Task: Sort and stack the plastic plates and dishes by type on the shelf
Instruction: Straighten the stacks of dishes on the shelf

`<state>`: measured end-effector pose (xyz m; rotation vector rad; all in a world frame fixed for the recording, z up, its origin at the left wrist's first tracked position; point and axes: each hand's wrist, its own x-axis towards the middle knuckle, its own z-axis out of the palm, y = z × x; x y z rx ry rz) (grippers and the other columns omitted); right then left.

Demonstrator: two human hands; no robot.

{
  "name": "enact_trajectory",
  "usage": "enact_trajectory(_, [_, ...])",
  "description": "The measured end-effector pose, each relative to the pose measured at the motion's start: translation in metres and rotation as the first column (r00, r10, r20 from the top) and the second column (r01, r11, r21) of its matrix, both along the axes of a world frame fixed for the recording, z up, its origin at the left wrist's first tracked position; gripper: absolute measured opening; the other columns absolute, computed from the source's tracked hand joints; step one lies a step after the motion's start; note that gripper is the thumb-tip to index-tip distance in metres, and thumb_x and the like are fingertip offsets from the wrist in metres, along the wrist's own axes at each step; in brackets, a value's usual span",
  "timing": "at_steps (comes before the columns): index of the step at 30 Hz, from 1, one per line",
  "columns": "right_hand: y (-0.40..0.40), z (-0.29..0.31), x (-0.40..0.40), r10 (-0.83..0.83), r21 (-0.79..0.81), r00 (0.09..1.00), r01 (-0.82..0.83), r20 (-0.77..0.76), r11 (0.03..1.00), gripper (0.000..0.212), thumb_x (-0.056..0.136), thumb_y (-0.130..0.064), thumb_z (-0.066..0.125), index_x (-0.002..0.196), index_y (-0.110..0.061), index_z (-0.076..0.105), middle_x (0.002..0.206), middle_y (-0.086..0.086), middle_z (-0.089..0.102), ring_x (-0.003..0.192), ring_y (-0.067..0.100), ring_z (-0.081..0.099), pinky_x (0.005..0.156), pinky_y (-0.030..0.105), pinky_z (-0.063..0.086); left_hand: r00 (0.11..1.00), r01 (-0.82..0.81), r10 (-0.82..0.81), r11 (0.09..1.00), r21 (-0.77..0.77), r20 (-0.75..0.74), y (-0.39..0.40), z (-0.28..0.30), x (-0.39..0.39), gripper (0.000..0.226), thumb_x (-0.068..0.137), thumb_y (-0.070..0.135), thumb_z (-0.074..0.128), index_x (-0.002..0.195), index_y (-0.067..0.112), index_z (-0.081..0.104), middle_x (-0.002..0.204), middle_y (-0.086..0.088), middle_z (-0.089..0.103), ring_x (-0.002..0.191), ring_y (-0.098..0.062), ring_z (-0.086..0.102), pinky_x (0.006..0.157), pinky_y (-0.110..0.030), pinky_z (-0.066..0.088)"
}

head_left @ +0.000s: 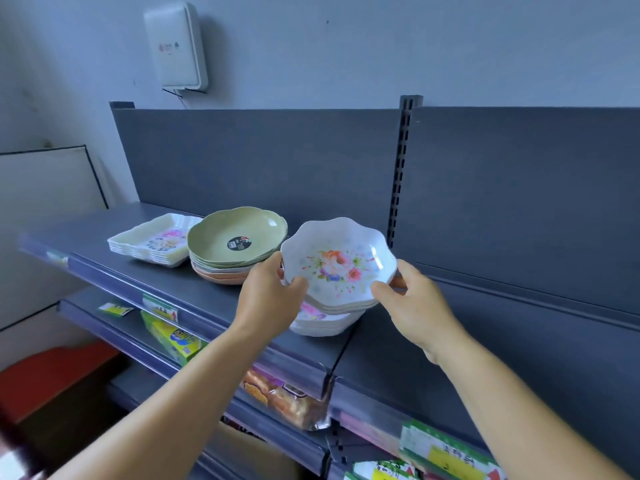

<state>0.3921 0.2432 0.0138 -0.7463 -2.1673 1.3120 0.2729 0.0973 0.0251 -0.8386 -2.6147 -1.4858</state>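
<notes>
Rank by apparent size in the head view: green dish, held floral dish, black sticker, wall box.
1. Held floral dish and green dish: about alike; the floral one is nearer, so unranked.
2. Wall box, though it is farther away.
3. Black sticker.

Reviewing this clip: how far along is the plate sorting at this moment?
Looks done: the square floral trays sit in one stack, and the round green and orange dishes in another beside it. In hand: the left hand and right hand grip a few scalloped floral dishes, tilted above more of the same kind. Left: settling that stack on the shelf.
</notes>
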Motion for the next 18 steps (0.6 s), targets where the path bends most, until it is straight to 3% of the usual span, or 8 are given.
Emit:
enact_trajectory(4, [-0.011,-0.011,-0.023,-0.024,0.001,0.998,0.024,0.066,1.000,0.024,0.083,-0.030,0.060,0.102,-0.016,0.061,0.102,0.004,0.067,0.097,0.025,0.062,0.087,0.043,0.051,0.999,0.022,-0.020,0.997,-0.068,0.027,-0.011,-0.006,-0.028,0.020,0.084,0.011,0.052,0.068,0.022,0.048,0.054,0.005,0.043,0.051,-0.014,0.036,0.048,-0.026,0.029])
enact_trajectory(10, [-0.020,-0.021,-0.038,-0.123,0.057,0.980,0.115,0.156,0.992,0.028,0.081,-0.036,0.059,0.085,-0.009,0.058,0.103,0.010,0.058,0.076,0.022,0.056,0.065,0.032,0.043,0.998,0.058,-0.051,0.983,-0.174,0.046,-0.013,-0.018,-0.053,0.033,0.086,0.014,0.052,0.058,0.018,0.036,0.052,0.003,0.034,0.050,-0.015,0.030,0.047,-0.027,0.023])
enact_trajectory(13, [-0.025,-0.021,-0.040,-0.163,0.104,0.969,0.146,0.184,0.984,0.028,0.083,-0.036,0.055,0.084,-0.007,0.057,0.103,0.010,0.057,0.070,0.020,0.052,0.060,0.030,0.040,0.996,0.080,-0.072,0.971,-0.224,0.043,-0.013,-0.020,-0.061,0.021,0.087,0.017,0.051,0.067,0.014,0.046,0.056,0.003,0.039,0.051,-0.014,0.033,0.046,-0.026,0.025])
enact_trajectory(16, [-0.031,-0.019,-0.040,-0.189,0.177,0.950,0.147,0.247,0.973,0.026,0.088,-0.038,0.051,0.084,-0.012,0.053,0.102,0.005,0.052,0.067,0.015,0.048,0.055,0.026,0.035,0.994,0.107,-0.112,0.943,-0.315,0.003,-0.015,-0.019,-0.065,0.020,0.088,0.020,0.049,0.084,0.002,0.056,0.068,-0.004,0.050,0.063,-0.023,0.043,0.051,-0.028,0.032])
enact_trajectory(18, [-0.035,-0.016,-0.040,-0.212,0.231,0.929,0.144,0.305,0.962,0.026,0.091,-0.040,0.047,0.085,-0.015,0.050,0.099,0.001,0.048,0.067,0.012,0.047,0.054,0.024,0.033,0.987,0.134,-0.160,0.909,-0.395,-0.033,-0.014,-0.015,-0.067,0.018,0.090,0.020,0.047,0.083,0.003,0.050,0.088,-0.019,0.060,0.082,-0.035,0.050,0.061,-0.032,0.038])
